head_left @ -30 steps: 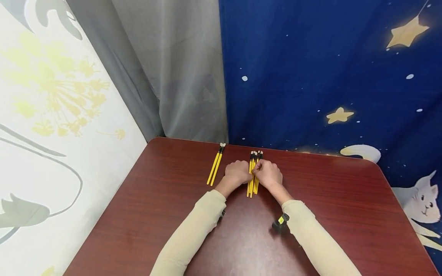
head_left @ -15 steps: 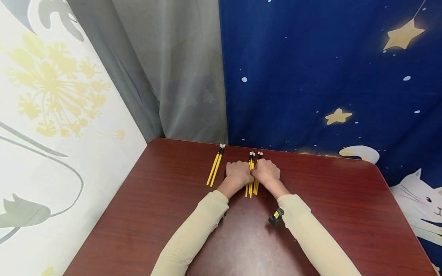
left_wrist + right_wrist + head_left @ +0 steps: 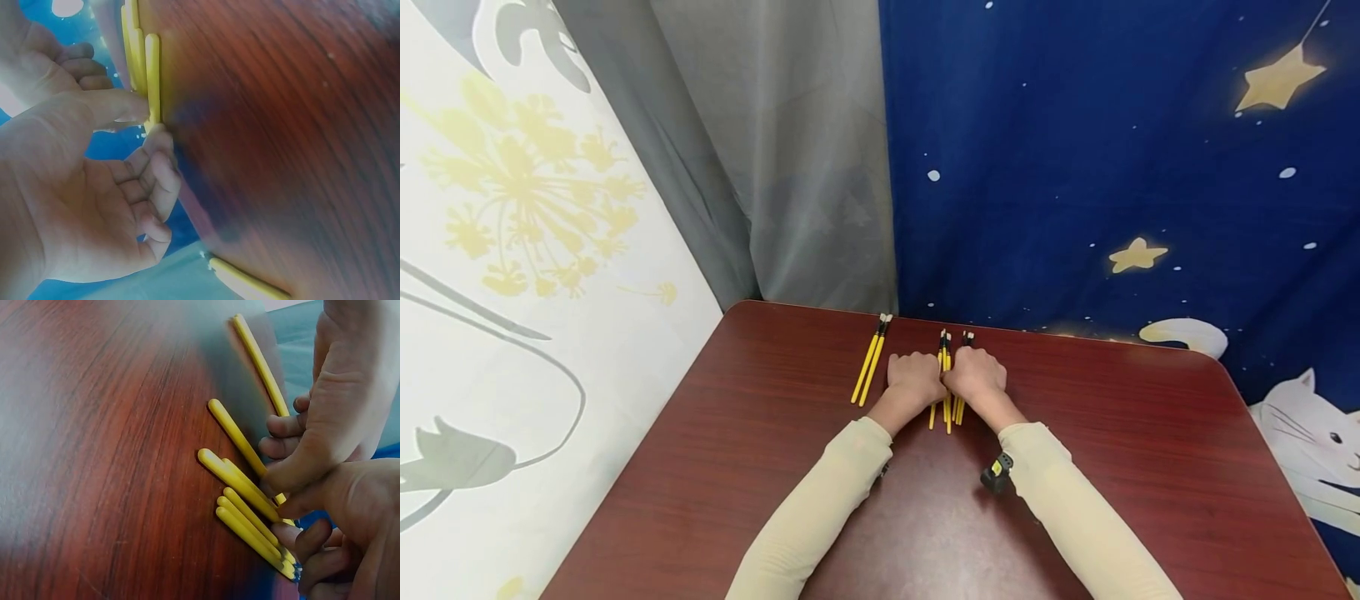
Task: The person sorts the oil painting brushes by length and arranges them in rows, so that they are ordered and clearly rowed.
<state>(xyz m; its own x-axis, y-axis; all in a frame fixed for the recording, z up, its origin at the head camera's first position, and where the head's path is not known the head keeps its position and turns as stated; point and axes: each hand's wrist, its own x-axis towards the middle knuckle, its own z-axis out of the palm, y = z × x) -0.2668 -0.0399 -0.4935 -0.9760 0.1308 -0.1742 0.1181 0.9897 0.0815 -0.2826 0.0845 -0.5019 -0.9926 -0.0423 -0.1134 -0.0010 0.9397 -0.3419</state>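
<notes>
Several paintbrushes with yellow handles, black ferrules and pale tips lie side by side on the table, tips toward the far edge. My left hand (image 3: 913,379) pinches one paintbrush (image 3: 153,78) between thumb and forefinger, its other fingers loosely bent. Close beside it, my right hand (image 3: 979,377) holds a paintbrush (image 3: 234,481) near its upper part between thumb and forefinger, with a second handle right against it. Under the right hand's fingers lie more paintbrushes (image 3: 247,534) in a tight group. The hands hide the middle of the handles in the head view.
Two more paintbrushes (image 3: 870,360) lie together to the left of the left hand. The dark red wooden table (image 3: 1112,467) ends at a far edge before a grey curtain (image 3: 820,167) and a blue starry curtain (image 3: 1037,167). A small black camera (image 3: 996,473) sits at the right wrist.
The paintbrushes between the hands have spread apart: the leftmost has shifted left and a gap has opened beside the right-hand group. My right hand has moved slightly left.
</notes>
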